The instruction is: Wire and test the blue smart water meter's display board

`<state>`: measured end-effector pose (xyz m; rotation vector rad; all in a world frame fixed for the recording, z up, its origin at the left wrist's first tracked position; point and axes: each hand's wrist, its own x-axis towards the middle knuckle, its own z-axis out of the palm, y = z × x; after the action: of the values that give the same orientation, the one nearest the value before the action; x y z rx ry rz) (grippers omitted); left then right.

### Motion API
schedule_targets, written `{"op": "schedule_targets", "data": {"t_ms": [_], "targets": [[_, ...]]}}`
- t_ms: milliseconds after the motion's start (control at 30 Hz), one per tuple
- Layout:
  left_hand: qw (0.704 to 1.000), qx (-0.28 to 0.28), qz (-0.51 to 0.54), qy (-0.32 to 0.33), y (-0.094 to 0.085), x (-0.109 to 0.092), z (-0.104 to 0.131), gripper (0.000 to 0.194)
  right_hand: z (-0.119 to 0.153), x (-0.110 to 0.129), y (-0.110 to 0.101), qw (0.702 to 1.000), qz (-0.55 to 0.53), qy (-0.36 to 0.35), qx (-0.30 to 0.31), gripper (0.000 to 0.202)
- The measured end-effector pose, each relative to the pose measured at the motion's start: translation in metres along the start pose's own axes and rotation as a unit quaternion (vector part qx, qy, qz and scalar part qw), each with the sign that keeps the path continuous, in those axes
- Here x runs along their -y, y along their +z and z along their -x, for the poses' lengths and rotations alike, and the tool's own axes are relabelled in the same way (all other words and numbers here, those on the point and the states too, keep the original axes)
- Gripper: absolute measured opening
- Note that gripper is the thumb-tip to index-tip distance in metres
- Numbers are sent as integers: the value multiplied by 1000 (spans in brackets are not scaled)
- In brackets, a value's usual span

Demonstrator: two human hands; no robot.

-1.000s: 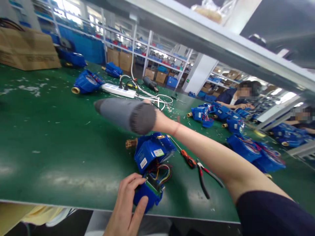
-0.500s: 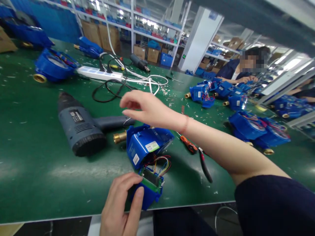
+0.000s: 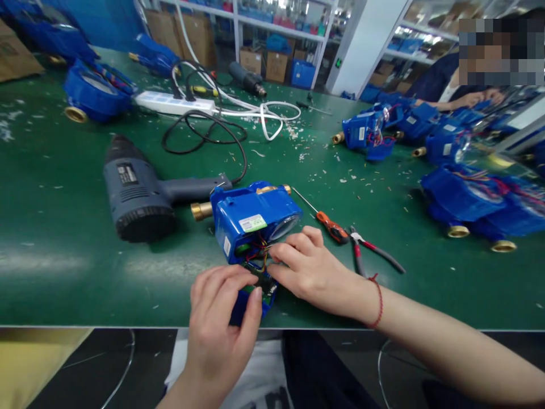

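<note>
Green counter (image 3: 63,272): holds the parts and tools.
Grey heat gun with a black nozzle (image 3: 136,193): lies left of the housing.
Blue plastic housing with brass fittings (image 3: 242,213): on the counter, just beyond both hands.
Left hand (image 3: 219,309): fingers and thumb grasping the cover.
Right hand (image 3: 309,270): curled at the wires; cannot tell whether pinching any.
Small blue cover with a circuit board (image 3: 268,298): near the front edge.
Thin coloured wires (image 3: 264,260): between housing and board.

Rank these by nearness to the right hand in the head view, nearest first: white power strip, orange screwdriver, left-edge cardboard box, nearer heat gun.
1. Orange screwdriver: just beyond the right hand, slightly right.
2. Nearer heat gun: to the left.
3. White power strip: left, farther back.
4. Cardboard box: far left edge.
</note>
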<state>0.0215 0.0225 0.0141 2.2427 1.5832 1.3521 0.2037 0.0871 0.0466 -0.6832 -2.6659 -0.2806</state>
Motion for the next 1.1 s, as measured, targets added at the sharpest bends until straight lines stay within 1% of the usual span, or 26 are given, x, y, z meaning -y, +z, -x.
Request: {"op": "schedule_targets", "data": {"t_ms": [167, 333, 500, 600, 700, 800, 900, 967, 1000, 1033, 1100], "targets": [[1000, 4, -11, -2, 1, 2, 3, 11, 1, 0, 1, 999, -15, 18, 26, 13], [1000, 15, 12, -5, 0, 6, 3, 10, -2, 2, 5, 997, -52, 44, 34, 18], [998, 34, 50, 9, 0, 9, 2, 11, -4, 6, 10, 992, -82, 91, 30, 20], [995, 51, 88, 10, -1, 10, 0, 14, -1, 13, 15, 985, -100, 137, 25, 19], [991, 51, 123, 13, -2, 10, 0, 17, 1, 23, 19, 963, -168, 211, -24, 18], [989, 45, 141, 19, -3, 10, -1, 17, 2, 29, 21, 924, -240, 283, -93, 15], [987, 64, 150, 3, -3, 10, -2, 16, 2, 25, 19, 889, -262, 339, -161, 12], [985, 77, 153, -6, -3, 10, -3, 16, 3, 19, 16, 879, -251, 358, -189, 13], [985, 79, 154, -7, -2, 10, -3, 16, 4, 16, 14, 882, -242, 357, -189, 13], [985, 80, 154, -6, -2, 10, -3, 16, 6, 14, 13, 892, -229, 344, -181, 13], [985, 81, 153, -6, -3, 10, -3, 16, 9, 12, 11, 927, -190, 284, -154, 12]]}}
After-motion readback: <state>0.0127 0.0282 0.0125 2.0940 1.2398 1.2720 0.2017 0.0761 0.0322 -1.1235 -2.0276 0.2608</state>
